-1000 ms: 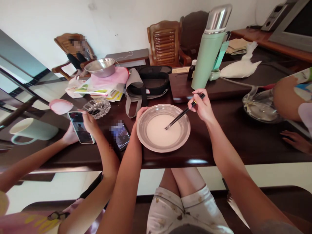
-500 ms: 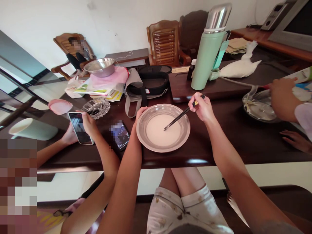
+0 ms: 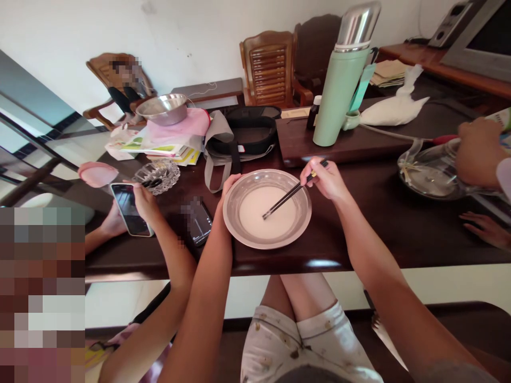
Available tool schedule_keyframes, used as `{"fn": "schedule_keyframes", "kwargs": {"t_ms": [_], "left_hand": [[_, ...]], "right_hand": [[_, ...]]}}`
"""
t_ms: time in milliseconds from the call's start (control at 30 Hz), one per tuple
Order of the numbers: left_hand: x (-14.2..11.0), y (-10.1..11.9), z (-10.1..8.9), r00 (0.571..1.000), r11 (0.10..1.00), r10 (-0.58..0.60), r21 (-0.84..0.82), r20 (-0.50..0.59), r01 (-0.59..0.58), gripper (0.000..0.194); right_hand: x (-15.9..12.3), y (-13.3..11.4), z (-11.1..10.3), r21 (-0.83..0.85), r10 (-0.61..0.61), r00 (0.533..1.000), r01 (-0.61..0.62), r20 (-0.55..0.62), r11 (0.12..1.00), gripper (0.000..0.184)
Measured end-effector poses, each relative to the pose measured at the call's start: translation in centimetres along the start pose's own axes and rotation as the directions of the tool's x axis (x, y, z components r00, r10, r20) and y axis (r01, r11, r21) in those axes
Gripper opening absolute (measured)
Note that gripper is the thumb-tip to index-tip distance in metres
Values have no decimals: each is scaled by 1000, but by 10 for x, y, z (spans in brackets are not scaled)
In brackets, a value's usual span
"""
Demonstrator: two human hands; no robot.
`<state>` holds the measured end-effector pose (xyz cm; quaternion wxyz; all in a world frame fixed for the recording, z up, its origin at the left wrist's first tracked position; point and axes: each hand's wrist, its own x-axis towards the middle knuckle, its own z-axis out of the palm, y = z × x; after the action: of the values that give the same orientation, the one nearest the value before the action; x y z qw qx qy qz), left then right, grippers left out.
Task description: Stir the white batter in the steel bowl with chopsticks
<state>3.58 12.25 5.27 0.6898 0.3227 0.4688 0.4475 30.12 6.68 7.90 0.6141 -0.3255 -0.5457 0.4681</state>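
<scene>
A wide metal bowl (image 3: 267, 242) sits near the front edge of the dark wooden table, with a milky white liquid (image 3: 271, 205) in it. My left hand (image 3: 230, 186) grips the bowl's left rim; most of its fingers are hidden behind the bowl. In my right hand (image 3: 324, 180) is a pair of black chopsticks (image 3: 285, 197), slanting down to the left. Their tips meet the liquid left of the bowl's middle. A phone (image 3: 197, 221) with a lit screen lies on the table left of my left forearm.
At left, another person's hands hold a phone (image 3: 131, 210) near a glass dish (image 3: 159, 175). A green thermos (image 3: 341, 98) stands on a raised board behind the bowl. On the right, another person's hand (image 3: 481, 151) is over a lidded pan (image 3: 429, 178). A black bag (image 3: 253, 130) lies behind.
My right hand and the chopsticks have shifted left, their tips moving left and slightly nearer me. The bowl stays put. The person's hand on the right has moved further right.
</scene>
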Motion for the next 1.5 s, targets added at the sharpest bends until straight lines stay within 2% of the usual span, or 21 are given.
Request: {"fn": "schedule_keyframes", "kwargs": {"t_ms": [100, 267, 333, 400, 467, 667, 833, 1033, 1200, 1267, 1400, 1500], "left_hand": [[-1, 1, 0, 1000, 999, -11, -33, 9, 11, 21], [-1, 0, -3, 998, 998, -34, -52, 44, 37, 19], [-1, -1, -4, 998, 998, -42, -54, 56, 45, 19], [0, -2, -6, 998, 997, -38, -58, 56, 41, 19], [2, -2, -7, 998, 997, -36, -60, 54, 39, 19], [11, 1, -9, 998, 998, -49, -47, 48, 51, 18], [14, 2, -8, 997, 997, -57, -55, 58, 60, 18], [13, 1, -11, 996, 996, -70, -55, 60, 73, 17], [6, 0, -8, 997, 996, -58, -62, 53, 61, 18], [3, 1, -5, 996, 996, -63, -63, 55, 67, 20], [0, 4, -3, 996, 995, -72, -61, 57, 76, 21], [1, 3, -3, 996, 996, -63, -66, 57, 67, 21]], "right_hand": [[0, 3, 2, -73, 3, 999, 0, 36, 997, 45], [4, 1, -7, -140, -64, 989, 45, -137, 989, 54], [4, 1, -6, -131, -20, 995, 7, -93, 991, 56], [2, 1, -4, -129, 34, 999, -31, 22, 991, 54], [1, 2, -3, -152, 52, 997, -42, 61, 987, 51], [4, 4, -10, -170, -20, 994, 1, -111, 985, 54], [3, 5, -6, -218, 40, 999, -42, -13, 975, 55], [5, 4, -10, -226, -34, 986, -3, -161, 974, 58], [2, 6, -5, -182, 33, 999, -32, 3, 983, 54], [2, 4, -4, -198, 13, 1000, -18, -25, 980, 52], [4, 2, -9, -213, -42, 983, 3, -177, 977, 54], [3, 4, -10, -207, 10, 995, -31, -104, 978, 54]]}}
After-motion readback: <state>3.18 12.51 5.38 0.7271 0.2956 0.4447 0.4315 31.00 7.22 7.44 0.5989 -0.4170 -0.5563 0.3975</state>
